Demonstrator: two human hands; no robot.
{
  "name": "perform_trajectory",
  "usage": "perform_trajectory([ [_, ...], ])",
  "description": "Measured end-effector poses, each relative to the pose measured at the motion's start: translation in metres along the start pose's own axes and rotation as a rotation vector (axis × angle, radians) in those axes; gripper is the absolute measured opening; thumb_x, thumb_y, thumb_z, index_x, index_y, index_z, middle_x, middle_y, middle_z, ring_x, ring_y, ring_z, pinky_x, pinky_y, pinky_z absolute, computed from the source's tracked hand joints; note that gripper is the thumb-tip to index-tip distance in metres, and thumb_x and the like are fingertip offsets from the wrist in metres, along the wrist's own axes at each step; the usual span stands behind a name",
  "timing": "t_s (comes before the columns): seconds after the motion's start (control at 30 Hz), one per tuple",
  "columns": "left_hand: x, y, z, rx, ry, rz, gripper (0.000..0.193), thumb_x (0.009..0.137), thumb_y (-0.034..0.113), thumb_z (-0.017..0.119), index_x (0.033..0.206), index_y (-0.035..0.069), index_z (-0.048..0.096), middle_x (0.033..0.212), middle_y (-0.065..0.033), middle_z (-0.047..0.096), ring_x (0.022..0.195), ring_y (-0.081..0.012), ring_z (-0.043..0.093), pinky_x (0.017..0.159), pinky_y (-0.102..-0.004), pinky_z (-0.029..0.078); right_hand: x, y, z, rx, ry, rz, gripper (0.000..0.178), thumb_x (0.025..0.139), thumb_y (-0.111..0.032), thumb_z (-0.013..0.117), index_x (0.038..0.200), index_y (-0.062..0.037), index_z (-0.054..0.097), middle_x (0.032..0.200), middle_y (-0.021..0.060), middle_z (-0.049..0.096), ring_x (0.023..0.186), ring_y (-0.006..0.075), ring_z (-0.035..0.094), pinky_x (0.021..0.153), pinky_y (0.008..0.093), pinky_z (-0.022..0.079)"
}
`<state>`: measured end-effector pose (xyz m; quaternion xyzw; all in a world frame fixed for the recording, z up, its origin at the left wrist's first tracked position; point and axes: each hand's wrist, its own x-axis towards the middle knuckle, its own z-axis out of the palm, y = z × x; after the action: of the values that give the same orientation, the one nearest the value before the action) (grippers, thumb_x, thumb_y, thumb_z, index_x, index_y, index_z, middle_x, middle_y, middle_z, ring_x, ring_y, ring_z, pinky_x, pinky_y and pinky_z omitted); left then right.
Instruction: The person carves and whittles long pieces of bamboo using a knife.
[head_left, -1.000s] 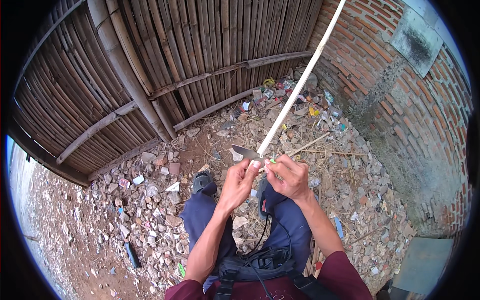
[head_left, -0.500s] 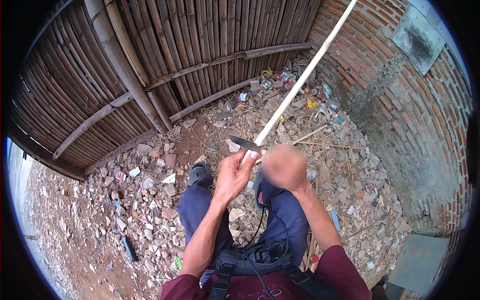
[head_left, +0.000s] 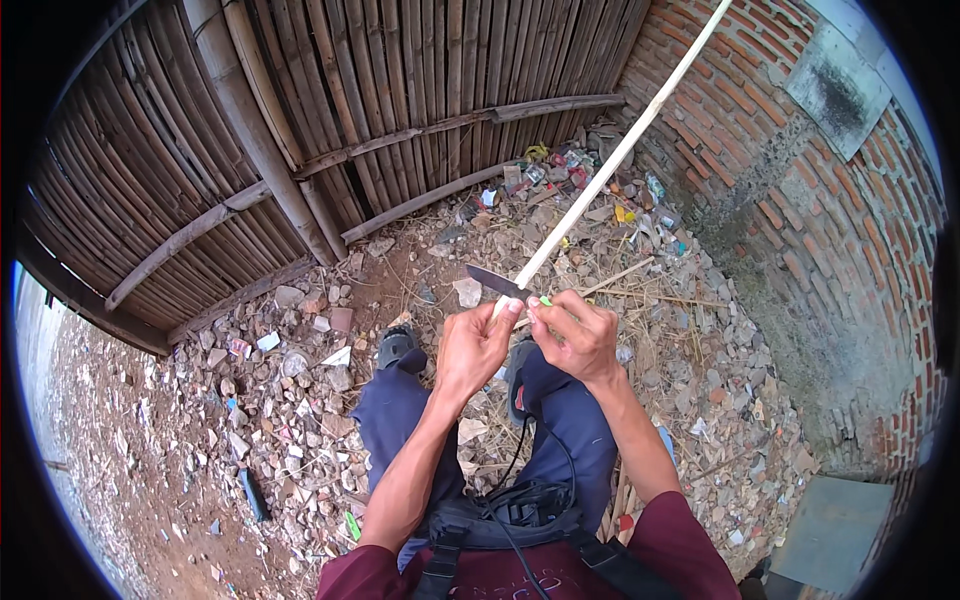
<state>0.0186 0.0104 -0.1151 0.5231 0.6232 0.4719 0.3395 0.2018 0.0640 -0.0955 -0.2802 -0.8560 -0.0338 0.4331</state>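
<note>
At the middle of the frame, the left hand (head_left: 478,345) and right hand (head_left: 578,335) are both closed around the low end of a long pale stick (head_left: 612,162). A dark knife blade (head_left: 494,282) sticks out left above the fingers; its handle is hidden, so I cannot tell which hand holds it. The stick's top is cut off at the upper right.

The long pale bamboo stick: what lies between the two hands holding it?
In the head view, between left hand and right hand, only the pale stick's near end and a knife's dark blade crossing it.
</note>
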Motion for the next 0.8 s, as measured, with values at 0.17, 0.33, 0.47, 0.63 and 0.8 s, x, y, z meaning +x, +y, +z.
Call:
perform_trajectory([
  [0.17, 0.002, 0.002, 0.001, 0.021, 0.005, 0.022, 0.054, 0.110, 0.042, 0.066, 0.080, -0.003, 0.065, 0.057, 0.0030, 0.036, 0.058, -0.0062, 0.033, 0.050, -0.0368, 0.027, 0.000, 0.001, -0.001, -0.009, -0.007, 0.012, 0.017, 0.085, -0.008, 0.082, 0.100, -0.0140, 0.080, 0.081, 0.0004, 0.067, 0.055, 0.0192, 0.066, 0.047, 0.0348, 0.050],
  [0.33, 0.002, 0.000, 0.000, -0.019, 0.007, -0.003, 0.058, 0.108, 0.047, 0.067, 0.076, -0.001, 0.062, 0.053, -0.0091, 0.039, 0.054, -0.0166, 0.034, 0.051, -0.0435, 0.034, 0.001, 0.003, -0.001, -0.027, -0.002, -0.011, 0.018, 0.085, -0.008, 0.083, 0.102, -0.0139, 0.081, 0.081, 0.0002, 0.067, 0.056, 0.0185, 0.067, 0.048, 0.0340, 0.051],
  [0.47, 0.004, -0.002, 0.001, 0.007, -0.015, -0.005, 0.058, 0.108, 0.048, 0.067, 0.076, -0.001, 0.064, 0.053, -0.0106, 0.042, 0.053, -0.0189, 0.036, 0.052, -0.0438, 0.036, 0.002, 0.002, -0.005, -0.045, -0.015, -0.035, 0.018, 0.085, -0.008, 0.083, 0.103, -0.0141, 0.081, 0.082, 0.0001, 0.068, 0.056, 0.0174, 0.067, 0.048, 0.0335, 0.052],
  [0.63, -0.004, -0.004, -0.010, 0.042, -0.019, -0.025, 0.058, 0.108, 0.049, 0.066, 0.078, -0.001, 0.067, 0.053, -0.0114, 0.047, 0.051, -0.0199, 0.039, 0.052, -0.0434, 0.037, 0.002, 0.033, -0.016, -0.158, 0.086, 0.131, 0.010, 0.091, -0.007, 0.081, 0.100, -0.0095, 0.079, 0.082, 0.0034, 0.072, 0.067, 0.0167, 0.072, 0.053, 0.0324, 0.054],
  [0.8, -0.009, -0.008, -0.008, -0.059, -0.057, -0.080, 0.061, 0.111, 0.046, 0.064, 0.073, 0.000, 0.054, 0.060, 0.0042, 0.035, 0.060, -0.0073, 0.031, 0.051, -0.0367, 0.027, 0.024, 0.109, -0.082, -0.140, 0.450, 0.302, 0.004, 0.095, -0.002, 0.076, 0.099, -0.0016, 0.075, 0.087, 0.0108, 0.077, 0.078, 0.0190, 0.076, 0.066, 0.0330, 0.057],
])
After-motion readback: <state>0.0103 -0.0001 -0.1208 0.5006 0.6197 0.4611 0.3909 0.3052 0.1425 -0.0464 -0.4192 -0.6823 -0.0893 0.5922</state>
